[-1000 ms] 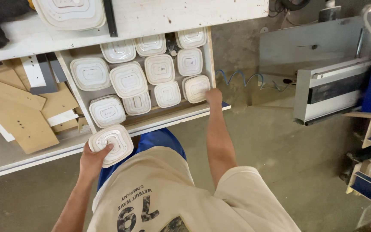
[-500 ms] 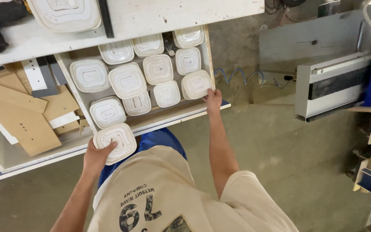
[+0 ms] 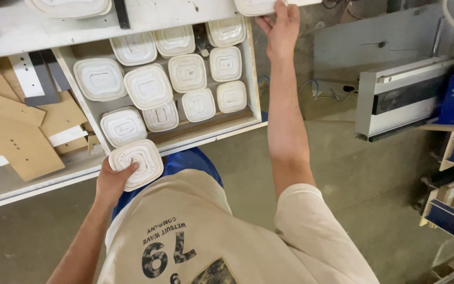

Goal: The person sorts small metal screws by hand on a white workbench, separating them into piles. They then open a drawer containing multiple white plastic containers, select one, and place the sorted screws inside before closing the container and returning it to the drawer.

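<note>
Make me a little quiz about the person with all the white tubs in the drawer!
1. True or false: the left hand holds a white lidded tub at the front edge of the open drawer.
2. Where is the right hand?
A. Inside the drawer
B. Up at the worktop, touching a white container at its edge
C. On the floor
3. Fill the gap: left of the drawer lie flat pieces of ____ board.

Key
1. True.
2. B.
3. Brown; they look like wood or fibreboard.
</note>
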